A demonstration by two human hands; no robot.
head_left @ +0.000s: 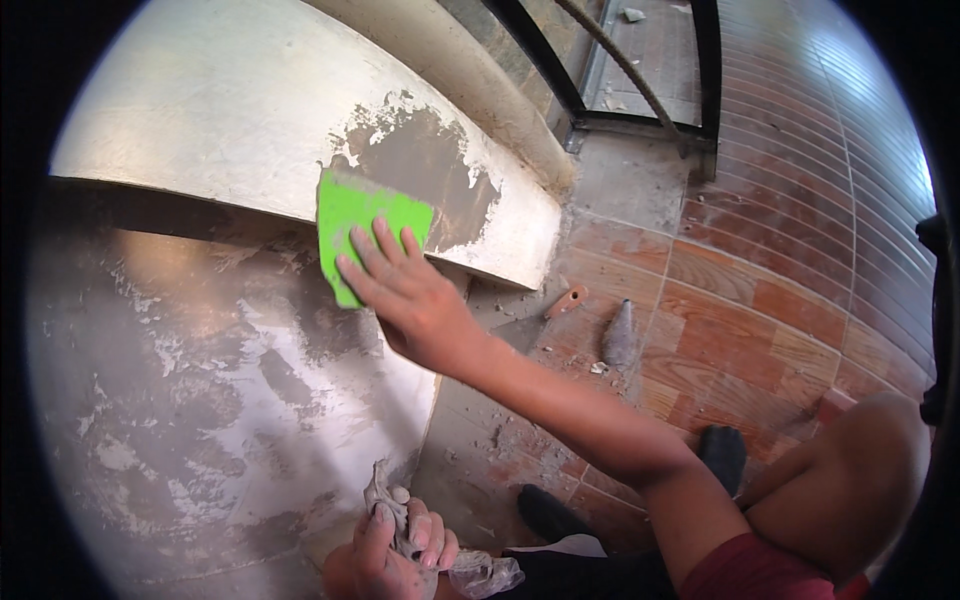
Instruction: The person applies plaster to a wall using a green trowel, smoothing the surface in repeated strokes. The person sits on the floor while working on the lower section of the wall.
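Observation:
My right hand (405, 290) presses a bright green plastic scraper (358, 222) flat against the front edge of a curved pale ledge (230, 110). Just above the scraper, the ledge has a grey patch (425, 165) where the white coat is missing. My fingers lie spread over the scraper's lower half. My left hand (385, 555), dusted with grey, is at the lower edge, closed on a lump of grey putty in a crumpled plastic bag (470, 572). Below the ledge the wall (200, 400) is smeared grey and white.
A brown tiled floor (780, 260) spreads to the right. On it lie a small orange-handled tool (566, 300) and a grey cone-shaped lump (620, 338). My feet in dark socks (722, 452) and a bent knee (870, 470) are at lower right. A black metal frame (640, 118) stands behind.

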